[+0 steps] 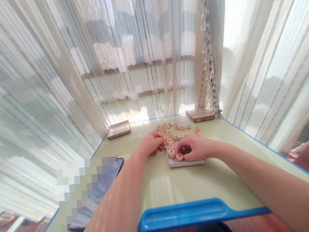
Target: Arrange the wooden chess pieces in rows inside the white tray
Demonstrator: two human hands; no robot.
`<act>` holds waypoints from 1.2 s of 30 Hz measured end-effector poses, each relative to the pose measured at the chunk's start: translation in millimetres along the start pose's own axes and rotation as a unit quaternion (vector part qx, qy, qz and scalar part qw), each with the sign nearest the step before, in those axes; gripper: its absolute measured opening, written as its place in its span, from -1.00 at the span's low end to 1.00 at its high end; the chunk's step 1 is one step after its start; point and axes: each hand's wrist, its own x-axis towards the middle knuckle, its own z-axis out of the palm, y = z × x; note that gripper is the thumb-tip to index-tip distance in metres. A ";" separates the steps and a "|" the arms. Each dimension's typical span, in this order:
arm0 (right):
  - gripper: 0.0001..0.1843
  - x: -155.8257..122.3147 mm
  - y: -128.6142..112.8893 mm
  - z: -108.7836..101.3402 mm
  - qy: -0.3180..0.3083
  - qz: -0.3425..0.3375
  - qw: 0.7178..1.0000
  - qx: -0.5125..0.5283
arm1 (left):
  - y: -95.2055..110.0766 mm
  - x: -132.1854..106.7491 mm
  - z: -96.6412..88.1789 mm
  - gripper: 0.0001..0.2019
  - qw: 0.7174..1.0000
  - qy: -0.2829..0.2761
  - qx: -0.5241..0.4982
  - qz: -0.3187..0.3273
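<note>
Here, half-curled right hand [195, 147] is pinching disc [179, 157]; curled left hand [153, 143] is hiding any grip.
Looking light, hard; rim best.

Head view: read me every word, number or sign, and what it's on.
"07:" on the dark-edged rectangular tablet; later digits blurred.
Probably "帥" on one round pale wooden piece; other pieces too small or blurred.
Brown flat cardboard box, far right: markings too small.
Open brown-sided tray, far left: markings too small.
</note>
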 end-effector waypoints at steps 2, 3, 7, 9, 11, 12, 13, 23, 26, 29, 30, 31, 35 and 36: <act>-0.80 0.5 1.0 0.8 0.001 -0.009 1.000 -0.003 | -0.1 -0.4 0.8 -0.75 1.000 0.004 0.008 0.008; -0.80 0.8 1.4 1.1 -0.001 -0.012 1.000 -0.002 | 0.0 -1.0 1.5 -0.75 1.000 0.005 0.012 0.013; -0.76 2.0 2.3 1.9 -0.008 -0.006 1.000 0.005 | 0.5 -3.8 4.5 -0.77 0.998 0.006 0.042 0.036; -0.75 2.3 1.9 1.8 -0.008 0.001 1.000 0.009 | 0.8 -4.8 5.0 -0.77 0.997 0.006 0.057 0.045; -0.76 2.1 1.3 1.6 -0.011 0.004 1.000 0.013 | 1.4 -5.5 4.7 -0.78 0.997 0.004 0.057 0.050; -0.77 1.8 1.0 1.6 -0.014 0.005 1.000 0.015 | 1.8 -5.9 4.4 -0.78 0.997 0.002 0.054 0.052; -0.78 1.4 0.8 1.5 -0.016 0.006 1.000 0.017 | 2.4 -6.3 4.0 -0.78 0.997 0.000 0.051 0.054; -0.81 0.8 -1.6 2.2 -0.019 0.020 1.000 0.012 | 5.1 -8.2 4.0 -0.78 0.996 0.006 0.074 0.050; -0.81 1.2 -0.1 3.5 -0.012 0.021 1.000 0.015 | 5.0 -6.3 4.4 -0.79 0.996 0.005 0.077 0.042; -0.82 1.3 1.2 4.7 -0.009 0.012 1.000 0.015 | 4.1 -4.7 4.8 -0.79 0.997 0.001 0.071 0.039; -0.82 1.4 1.3 5.1 -0.010 0.008 1.000 0.015 | 3.4 -4.1 5.0 -0.79 0.997 0.000 0.073 0.039; -0.83 1.4 1.3 5.3 -0.011 0.005 1.000 0.016 | 2.6 -3.6 5.2 -0.78 0.996 0.001 0.077 0.040; -0.84 1.9 0.8 5.9 -0.011 0.015 1.000 0.018 | -0.3 -1.3 5.8 -0.77 0.994 0.008 0.099 0.051; -0.84 1.9 0.8 5.8 -0.010 0.019 1.000 0.016 | -0.7 -0.9 6.0 -0.77 0.993 0.009 0.101 0.056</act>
